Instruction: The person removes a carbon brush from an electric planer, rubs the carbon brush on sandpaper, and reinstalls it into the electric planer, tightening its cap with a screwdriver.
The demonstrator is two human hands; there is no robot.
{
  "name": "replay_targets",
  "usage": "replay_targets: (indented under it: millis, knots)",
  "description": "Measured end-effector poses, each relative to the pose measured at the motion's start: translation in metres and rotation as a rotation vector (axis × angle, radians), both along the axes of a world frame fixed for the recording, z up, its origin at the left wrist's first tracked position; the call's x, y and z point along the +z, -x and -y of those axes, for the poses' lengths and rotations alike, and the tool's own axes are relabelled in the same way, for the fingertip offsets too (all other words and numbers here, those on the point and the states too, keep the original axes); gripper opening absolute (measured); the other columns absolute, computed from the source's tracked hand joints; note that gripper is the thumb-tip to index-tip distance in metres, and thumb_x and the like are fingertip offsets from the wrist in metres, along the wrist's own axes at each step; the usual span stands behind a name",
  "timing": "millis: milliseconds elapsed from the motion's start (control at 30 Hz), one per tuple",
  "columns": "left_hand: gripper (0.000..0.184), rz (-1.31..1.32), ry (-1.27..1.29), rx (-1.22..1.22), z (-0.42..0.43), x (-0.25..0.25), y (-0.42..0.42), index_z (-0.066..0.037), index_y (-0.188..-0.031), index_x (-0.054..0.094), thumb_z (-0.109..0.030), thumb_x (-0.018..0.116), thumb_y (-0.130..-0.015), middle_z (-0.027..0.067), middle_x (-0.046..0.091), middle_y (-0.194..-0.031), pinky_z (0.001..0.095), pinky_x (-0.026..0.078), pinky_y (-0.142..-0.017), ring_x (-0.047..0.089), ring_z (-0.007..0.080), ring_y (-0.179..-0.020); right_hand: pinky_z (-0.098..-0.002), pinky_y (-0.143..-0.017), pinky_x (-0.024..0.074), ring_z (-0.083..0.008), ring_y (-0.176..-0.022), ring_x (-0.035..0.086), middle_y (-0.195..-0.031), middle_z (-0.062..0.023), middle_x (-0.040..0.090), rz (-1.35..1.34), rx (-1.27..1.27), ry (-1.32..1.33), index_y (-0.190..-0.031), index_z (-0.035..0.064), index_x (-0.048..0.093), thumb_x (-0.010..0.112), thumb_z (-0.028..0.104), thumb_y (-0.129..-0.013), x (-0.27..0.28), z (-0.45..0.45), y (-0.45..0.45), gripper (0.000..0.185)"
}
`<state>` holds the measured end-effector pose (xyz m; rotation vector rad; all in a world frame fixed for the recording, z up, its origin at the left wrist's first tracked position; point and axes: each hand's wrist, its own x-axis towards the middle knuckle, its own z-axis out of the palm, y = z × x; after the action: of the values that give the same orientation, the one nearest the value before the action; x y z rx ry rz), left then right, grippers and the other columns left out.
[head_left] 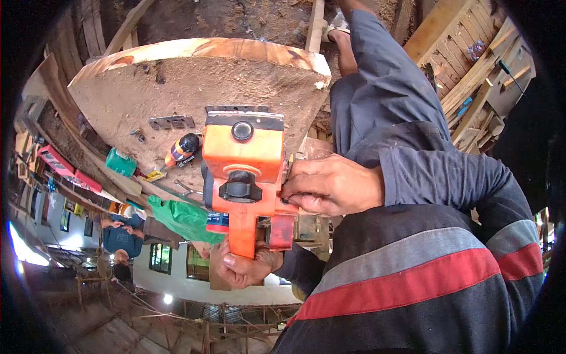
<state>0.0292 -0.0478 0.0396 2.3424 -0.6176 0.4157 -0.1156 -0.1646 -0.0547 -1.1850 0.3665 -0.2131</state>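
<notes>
While handheld, planer (243, 154) with unreadable label (217, 219)

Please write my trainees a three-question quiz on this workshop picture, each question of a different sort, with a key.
1. Multiple choice: Which of these lies on the dusty wooden slab?
A) a paper cup
B) a slotted metal strip
C) a roll of tape

2. True or false: The right hand lies flat on the slab, away from the orange power tool.

3. Fill in the missing word: The left hand is at the handle of the power tool, and the crumpled plastic bag nearby is ____.

Key: 1. B; 2. False: its fingers are at the side of the power tool; 3. green.
</notes>
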Motion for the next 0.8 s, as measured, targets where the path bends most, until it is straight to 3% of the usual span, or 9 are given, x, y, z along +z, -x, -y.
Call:
replay_targets:
  millis: [200, 300, 467, 700, 800]
  knots:
    - [0.030, -0.038, 0.058, 0.024, 0.002, -0.001, 0.002, 0.001, -0.075, 0.057, -0.020, 0.059, -0.095, 0.0108, 0.059, -0.066, 0.0341, 0.044, -0.059, 0.053, 0.0216, -0.058, -0.0409, -0.078, 0.0562, -0.0324, -0.093, 0.067, -0.102, -0.0133, 0.063, 0.022, -0.009, -0.005, -0.111, 0.0012, 0.067, 0.068, -0.002, -0.085, 0.000, 0.001, 0.000, 0.025]
    - [0.030, -0.027, -0.036, 0.009, -0.001, 0.002, 0.001, 0.001, -0.074, 0.058, -0.020, 0.059, -0.095, 0.0108, 0.059, -0.067, 0.0335, 0.044, -0.059, 0.053, 0.0212, -0.058, -0.0396, -0.075, 0.0571, -0.0313, -0.090, 0.067, -0.100, -0.0126, 0.062, -0.005, 0.074, 0.075, -0.113, 0.0010, 0.065, 0.066, 0.003, -0.085, 0.002, 0.006, 0.002, 0.028]
    - [0.030, -0.001, -0.043, -0.032, -0.004, 0.004, -0.002, 0.003, -0.076, 0.061, -0.021, 0.060, -0.095, 0.0107, 0.061, -0.069, 0.0356, 0.045, -0.069, 0.055, 0.0213, -0.063, -0.0353, -0.066, 0.0563, -0.0230, -0.082, 0.065, -0.092, -0.0093, 0.056, 0.165, 0.064, 0.567, -0.115, -0.0008, 0.063, 0.061, 0.020, -0.082, -0.001, 0.014, -0.003, 0.039]
    - [0.029, -0.005, -0.022, -0.013, -0.003, 0.003, 0.000, 0.003, -0.076, 0.061, -0.020, 0.059, -0.094, 0.0107, 0.062, -0.069, 0.0363, 0.046, -0.073, 0.055, 0.0218, -0.064, -0.0352, -0.063, 0.0556, -0.0218, -0.082, 0.064, -0.091, -0.0088, 0.054, 0.210, 0.080, 0.576, -0.116, -0.0013, 0.063, 0.061, 0.021, -0.080, -0.002, 0.012, -0.003, 0.043]
    - [0.028, 0.011, -0.021, -0.016, -0.007, 0.002, -0.002, 0.003, -0.076, 0.061, -0.018, 0.058, -0.094, 0.0116, 0.061, -0.069, 0.0358, 0.047, -0.068, 0.055, 0.0221, -0.062, -0.0369, -0.065, 0.0558, -0.0258, -0.086, 0.065, -0.093, -0.0101, 0.056, 0.186, 0.085, 0.470, -0.118, -0.0002, 0.063, 0.063, 0.018, -0.080, 0.001, 0.012, 0.000, 0.042]
